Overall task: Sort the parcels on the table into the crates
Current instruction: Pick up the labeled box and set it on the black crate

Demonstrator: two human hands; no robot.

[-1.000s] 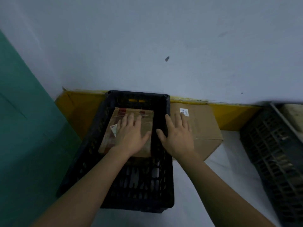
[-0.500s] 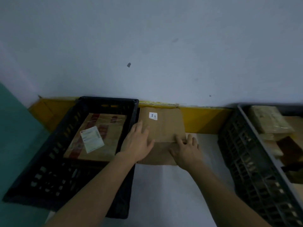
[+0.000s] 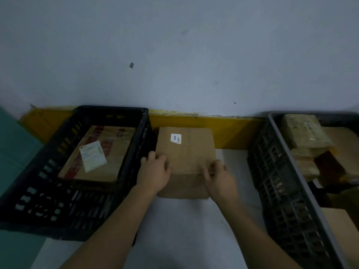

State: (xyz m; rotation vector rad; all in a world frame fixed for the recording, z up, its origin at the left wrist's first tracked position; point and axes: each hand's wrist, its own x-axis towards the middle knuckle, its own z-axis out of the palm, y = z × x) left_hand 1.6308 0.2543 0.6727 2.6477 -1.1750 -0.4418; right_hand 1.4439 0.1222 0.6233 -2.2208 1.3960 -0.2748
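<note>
A plain cardboard box [image 3: 185,152] sits on the white table [image 3: 186,226] between two crates, its far edge close to the yellow strip [image 3: 229,131] along the wall. The left hand [image 3: 154,174] clasps the box's near left corner, fingers curled over the top edge; the right hand [image 3: 220,179] grips the near right corner, thumb on top (the fingers behind it are hidden). A small white sticker [image 3: 176,138] on the lid carries print too small to read. The black crate [image 3: 77,171] on the left holds a taped brown parcel [image 3: 108,152] with a white shipping label [image 3: 92,156], text blurred. The grey crate [image 3: 287,191] on the right is cut off by the frame edge; inside it, tan wrapped parcels [image 3: 303,133] are dim and hard to separate.
</note>
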